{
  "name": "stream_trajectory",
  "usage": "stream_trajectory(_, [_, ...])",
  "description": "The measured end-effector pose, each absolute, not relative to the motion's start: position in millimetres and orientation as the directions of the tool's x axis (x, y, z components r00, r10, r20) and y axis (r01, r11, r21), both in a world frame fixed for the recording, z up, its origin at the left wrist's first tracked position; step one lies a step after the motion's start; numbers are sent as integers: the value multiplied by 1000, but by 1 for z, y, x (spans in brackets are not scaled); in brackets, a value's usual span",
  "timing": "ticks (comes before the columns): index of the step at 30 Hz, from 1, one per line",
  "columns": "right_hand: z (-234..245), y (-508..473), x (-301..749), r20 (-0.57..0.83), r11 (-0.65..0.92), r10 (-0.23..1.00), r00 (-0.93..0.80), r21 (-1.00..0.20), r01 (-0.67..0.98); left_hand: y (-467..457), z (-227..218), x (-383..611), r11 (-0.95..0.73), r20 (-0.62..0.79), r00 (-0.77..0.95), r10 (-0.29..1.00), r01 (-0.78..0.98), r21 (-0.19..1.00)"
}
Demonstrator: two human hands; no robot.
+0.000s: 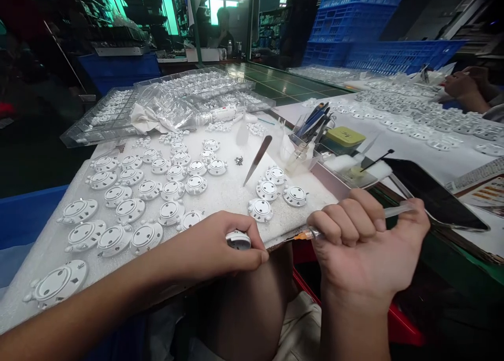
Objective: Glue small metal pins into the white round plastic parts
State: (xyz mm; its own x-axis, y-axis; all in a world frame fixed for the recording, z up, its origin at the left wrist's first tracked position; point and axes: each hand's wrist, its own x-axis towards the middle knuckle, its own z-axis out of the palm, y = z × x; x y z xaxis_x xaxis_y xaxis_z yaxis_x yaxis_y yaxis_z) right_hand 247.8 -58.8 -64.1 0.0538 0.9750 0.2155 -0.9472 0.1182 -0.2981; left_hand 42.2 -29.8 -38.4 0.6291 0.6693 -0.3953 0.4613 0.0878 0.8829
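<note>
My left hand (226, 245) is closed around a small round white plastic part (238, 239), held at the front edge of the foam-covered table (232, 198). In my right hand (362, 245) is a clear syringe (397, 209) with an orange needle hub (302, 236); my fingers wrap its barrel and the thumb lies at the plunger end. The needle points left toward the white part, with a gap between them. Many similar round white parts (129, 209) stand in rows to the left. A smaller group of them (268, 190) sits beyond my hands.
Tweezers (258, 158) lie beside tiny dark pieces (238, 161). Clear trays (114, 109) of small white parts and a plastic bag (165, 106) are at the back. Right are a tool holder (313, 122), yellow box (345, 136) and phone (433, 193). Another person's hands (466, 85) work far right.
</note>
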Motion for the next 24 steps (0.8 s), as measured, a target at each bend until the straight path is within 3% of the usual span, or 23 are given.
stream_trajectory(3, [-65,-59,250,196,139,978,77,-328,-934,-32,-33,35,-131,-331,718,612,505,853])
stream_trajectory(6, [-66,-60,253,159,163,981,112,-357,-920,-35,-27,25,-328,-414,804,426,564,758])
stream_trajectory(10, [-63,-63,251,122,184,981,150,-358,-915,-36,-21,19,-404,-461,813,354,578,709])
stream_trajectory(15, [-43,-69,238,12,227,973,232,-264,-937,-30,-16,18,-303,-402,769,496,588,750])
stream_trajectory(18, [-34,-69,233,183,255,960,215,-242,-936,-28,-19,19,-285,-284,738,612,541,791])
stream_trajectory(21, [-32,-64,227,372,214,925,74,-352,-911,-27,-28,23,-331,-146,728,670,469,819])
stream_trajectory(24, [-35,-59,217,427,164,903,-45,-439,-883,-27,-36,28,-342,-86,727,682,420,840])
